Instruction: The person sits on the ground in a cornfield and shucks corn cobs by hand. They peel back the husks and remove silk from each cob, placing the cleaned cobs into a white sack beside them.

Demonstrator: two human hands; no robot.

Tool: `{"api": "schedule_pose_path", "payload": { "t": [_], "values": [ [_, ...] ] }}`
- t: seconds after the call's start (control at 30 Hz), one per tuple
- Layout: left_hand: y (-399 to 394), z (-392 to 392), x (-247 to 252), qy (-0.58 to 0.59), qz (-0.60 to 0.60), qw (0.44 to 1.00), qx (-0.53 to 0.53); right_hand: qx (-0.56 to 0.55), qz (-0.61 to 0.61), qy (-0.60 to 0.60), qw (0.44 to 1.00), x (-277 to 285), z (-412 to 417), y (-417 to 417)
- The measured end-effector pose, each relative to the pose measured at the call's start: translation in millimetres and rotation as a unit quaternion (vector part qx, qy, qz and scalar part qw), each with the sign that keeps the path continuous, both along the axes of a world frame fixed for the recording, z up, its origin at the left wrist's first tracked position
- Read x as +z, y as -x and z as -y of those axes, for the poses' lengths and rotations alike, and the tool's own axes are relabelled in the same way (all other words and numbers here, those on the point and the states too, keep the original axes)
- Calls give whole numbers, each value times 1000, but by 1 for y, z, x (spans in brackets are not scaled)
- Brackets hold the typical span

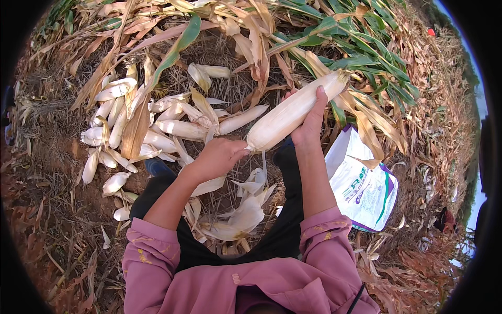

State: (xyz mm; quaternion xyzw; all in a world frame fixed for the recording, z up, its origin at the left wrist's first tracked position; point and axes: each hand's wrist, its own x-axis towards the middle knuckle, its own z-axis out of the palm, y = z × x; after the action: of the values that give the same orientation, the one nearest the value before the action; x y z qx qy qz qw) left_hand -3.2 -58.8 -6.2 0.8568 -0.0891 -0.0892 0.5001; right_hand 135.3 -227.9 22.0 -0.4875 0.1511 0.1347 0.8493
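An ear of corn in pale husk slants up to the right in front of me. My right hand holds it from beneath, thumb along its right side and fingertips showing past its far side. At the ear's lower left end, my left hand pinches the husk tip between thumb and fingers. Loose peeled husks lie on the ground between my legs. To the left is a pile of ears in pale husk, several of them overlapping. Another pale ear lies farther forward.
A white and purple woven sack bearing print lies to my right. Cut corn stalks with green and dry leaves spread ahead of me. A long dry leaf crosses the pile. Straw and dry leaves cover the soil around.
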Motion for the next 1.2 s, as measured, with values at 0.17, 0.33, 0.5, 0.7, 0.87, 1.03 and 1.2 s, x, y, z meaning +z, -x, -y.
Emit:
{"api": "schedule_pose_path", "payload": {
  "t": [0.17,0.33,0.5,0.7,0.87,1.03,1.2],
  "values": [
    [8,-4,1,-273,-25,951,-141,30,96,111,989,10,-5,3],
    [32,-16,-14,-297,-100,926,-212,105,216,267,933,18,16,-6],
    [0,-4,5,230,-122,960,99,233,161,226,932,0,-18,29],
    [-8,14,-2,457,-124,852,221,270,217,197,917,1,-52,57],
    [-9,13,-4,475,-90,834,265,311,334,331,826,-2,-48,49],
    [-12,10,-5,441,-99,848,278,282,255,273,884,-7,-44,53],
    [-16,11,-1,455,-99,834,295,290,221,226,903,-2,-39,50]
  ]
}}
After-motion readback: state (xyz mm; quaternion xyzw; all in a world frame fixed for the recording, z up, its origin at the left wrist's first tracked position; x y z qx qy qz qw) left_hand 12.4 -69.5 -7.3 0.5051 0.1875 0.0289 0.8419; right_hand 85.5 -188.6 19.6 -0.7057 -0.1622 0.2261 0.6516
